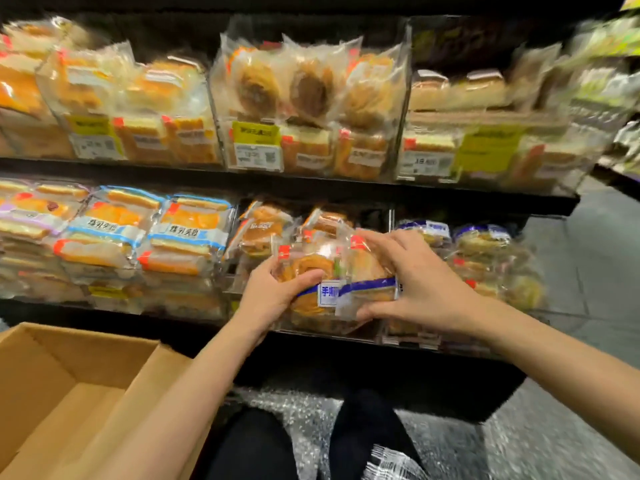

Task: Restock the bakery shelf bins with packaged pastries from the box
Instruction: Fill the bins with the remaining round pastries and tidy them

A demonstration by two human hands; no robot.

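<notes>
Both hands gripped clear pastry packs at a lower-shelf bin (311, 327). The left hand (273, 292) curled round one pack (304, 271) with a coiled pastry inside; the right hand (415, 282) clasped a second pack (367, 271), touching the first, thumb under it. Blue bands crossed both wrappers. An open cardboard box (62, 386) sat at lower left. The upper shelf (207, 168) carried more packed bins with yellow tags (256, 133).
</notes>
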